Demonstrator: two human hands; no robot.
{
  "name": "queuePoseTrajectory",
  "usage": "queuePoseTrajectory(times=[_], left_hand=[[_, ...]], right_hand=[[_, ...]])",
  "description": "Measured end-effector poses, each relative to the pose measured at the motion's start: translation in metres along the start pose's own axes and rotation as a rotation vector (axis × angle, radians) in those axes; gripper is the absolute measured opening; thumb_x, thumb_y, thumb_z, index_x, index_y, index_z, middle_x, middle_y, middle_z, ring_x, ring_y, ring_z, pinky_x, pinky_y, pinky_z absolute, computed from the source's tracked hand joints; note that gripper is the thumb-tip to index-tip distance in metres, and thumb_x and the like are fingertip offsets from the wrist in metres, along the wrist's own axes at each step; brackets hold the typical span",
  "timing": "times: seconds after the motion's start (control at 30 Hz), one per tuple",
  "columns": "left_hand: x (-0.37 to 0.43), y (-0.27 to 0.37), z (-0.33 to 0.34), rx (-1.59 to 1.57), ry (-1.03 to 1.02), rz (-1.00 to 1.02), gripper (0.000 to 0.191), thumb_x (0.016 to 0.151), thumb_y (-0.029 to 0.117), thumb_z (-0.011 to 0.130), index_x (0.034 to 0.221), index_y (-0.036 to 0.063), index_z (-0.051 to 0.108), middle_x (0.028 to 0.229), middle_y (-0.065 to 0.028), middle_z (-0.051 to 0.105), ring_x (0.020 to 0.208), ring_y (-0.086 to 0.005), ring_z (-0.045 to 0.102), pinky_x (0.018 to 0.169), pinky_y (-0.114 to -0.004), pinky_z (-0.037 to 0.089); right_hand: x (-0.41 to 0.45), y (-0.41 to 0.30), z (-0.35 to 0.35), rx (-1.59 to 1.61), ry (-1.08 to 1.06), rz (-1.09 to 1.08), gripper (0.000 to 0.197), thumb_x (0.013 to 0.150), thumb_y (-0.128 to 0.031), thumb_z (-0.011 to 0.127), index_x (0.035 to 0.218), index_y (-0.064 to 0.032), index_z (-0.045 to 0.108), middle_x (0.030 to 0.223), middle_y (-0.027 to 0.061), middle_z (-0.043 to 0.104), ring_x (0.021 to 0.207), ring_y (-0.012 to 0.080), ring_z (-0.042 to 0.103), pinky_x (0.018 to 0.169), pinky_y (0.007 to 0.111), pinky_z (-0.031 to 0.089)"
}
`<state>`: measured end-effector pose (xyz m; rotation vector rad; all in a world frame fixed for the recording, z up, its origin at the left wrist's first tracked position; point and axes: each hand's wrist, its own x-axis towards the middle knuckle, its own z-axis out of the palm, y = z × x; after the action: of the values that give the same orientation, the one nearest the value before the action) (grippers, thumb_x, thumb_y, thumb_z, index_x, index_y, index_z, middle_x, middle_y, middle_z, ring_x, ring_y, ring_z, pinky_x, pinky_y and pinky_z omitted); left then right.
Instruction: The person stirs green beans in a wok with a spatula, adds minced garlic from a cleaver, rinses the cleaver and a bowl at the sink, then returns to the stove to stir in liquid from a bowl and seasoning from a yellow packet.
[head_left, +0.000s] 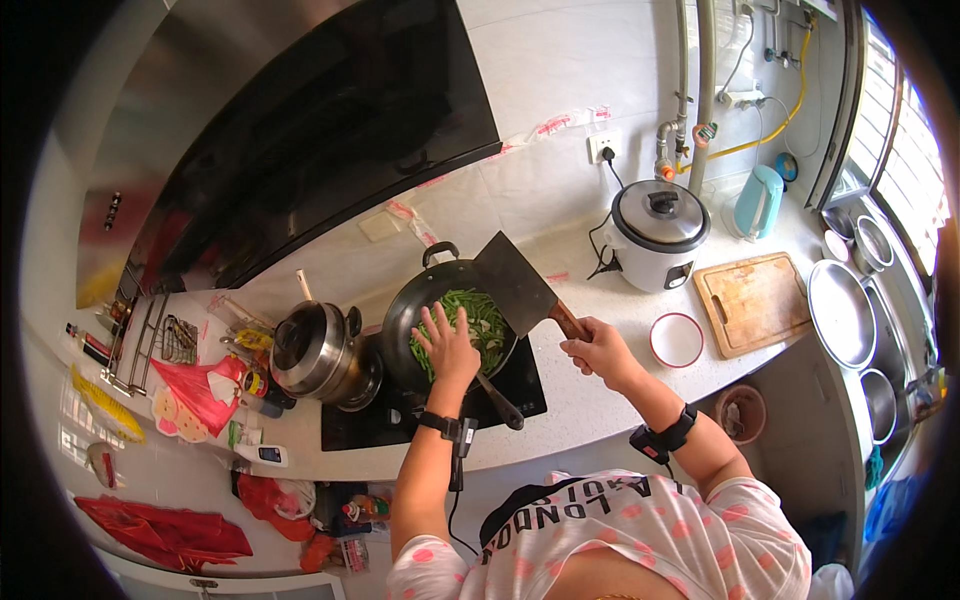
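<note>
A dark wok (405, 311) sits on the black cooktop (534, 379) with cut green vegetables (486, 319) and paler slices in it. My left hand (448, 349) is over the vegetables, fingers spread, holding nothing; whether its palm touches them cannot be told. In my right hand (600, 352) is the wooden handle of a cleaver (517, 285), its broad dark blade over the right rim of the wok. The dark handle of a cooking utensil (501, 403) leans out over the wok's near rim, its head hidden.
Left of the wok stands a lidded steel pot (319, 352). To the right are a rice cooker (652, 247), a white bowl with a red rim (676, 340), a wooden cutting board (754, 300) and a light-blue kettle (757, 202). Steel basins (841, 315) are by the sink. The range hood (330, 142) overhangs the back.
</note>
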<state>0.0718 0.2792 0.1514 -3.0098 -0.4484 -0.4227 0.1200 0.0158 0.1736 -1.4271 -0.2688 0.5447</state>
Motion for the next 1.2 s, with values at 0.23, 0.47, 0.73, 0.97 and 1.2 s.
queuePoseTrajectory(times=[0.23, 0.47, 0.73, 0.97, 1.2], left_hand=[[0.021, -0.015, 0.004, -0.091, -0.27, -0.162, 0.027, 0.071, 0.027, 0.073, 0.089, 0.0062, 0.073, 0.152, -0.0199, 0.021, 0.143, -0.0388, 0.009, 0.109, -0.065, 0.012], [0.044, 0.024, -0.005, -0.359, -0.297, 0.049, 0.105, 0.069, 0.057, 0.073, 0.146, 0.0046, 0.024, 0.152, -0.0234, 0.02, 0.141, -0.0392, 0.017, 0.109, -0.06, 0.016], [-0.001, 0.224, -0.039, -1.48, -0.652, 0.316, 0.037, 0.094, 0.017, 0.059, 0.125, -0.0013, 0.051, 0.112, -0.0089, 0.063, 0.104, -0.0172, 0.06, 0.091, -0.029, 0.046], [-0.07, 0.448, -0.046, -1.421, -1.109, 0.476, 0.035, 0.098, 0.026, 0.053, 0.123, 0.0012, 0.052, 0.112, -0.0089, 0.065, 0.101, -0.0173, 0.062, 0.088, -0.031, 0.048], [-0.136, 0.637, -0.058, -1.416, -1.453, 0.559, 0.039, 0.099, 0.034, 0.049, 0.12, 0.0025, 0.055, 0.103, -0.0062, 0.065, 0.095, -0.0142, 0.061, 0.082, -0.029, 0.048]], right_hand=[[-0.026, -0.004, -0.02, 0.06, 0.105, 0.043, 0.024, 0.083, -0.008, 0.065, 0.101, 0.0035, 0.055, 0.067, 0.0015, 0.05, 0.051, 0.0083, 0.046, 0.045, 0.023, 0.037], [-0.072, 0.002, -0.066, 0.142, 0.242, 0.045, 0.022, 0.083, -0.01, 0.066, 0.099, 0.0011, 0.055, 0.064, 0.0006, 0.05, 0.051, 0.0075, 0.045, 0.045, 0.023, 0.036], [-0.164, -0.008, -0.173, 0.316, 0.486, -0.072, 0.029, 0.086, -0.011, 0.066, 0.109, 0.002, 0.053, 0.072, -0.0004, 0.05, 0.055, 0.0059, 0.046, 0.046, 0.021, 0.036], [-0.266, -0.006, -0.298, 0.417, 0.805, -0.237, 0.021, 0.09, -0.014, 0.063, 0.099, -0.0015, 0.049, 0.07, -0.0001, 0.049, 0.054, 0.0057, 0.044, 0.046, 0.021, 0.035], [-0.325, 0.023, -0.399, 0.639, 1.17, -0.3, 0.022, 0.093, -0.021, 0.061, 0.097, -0.0033, 0.05, 0.068, 0.0008, 0.054, 0.05, 0.0064, 0.047, 0.042, 0.021, 0.037]])
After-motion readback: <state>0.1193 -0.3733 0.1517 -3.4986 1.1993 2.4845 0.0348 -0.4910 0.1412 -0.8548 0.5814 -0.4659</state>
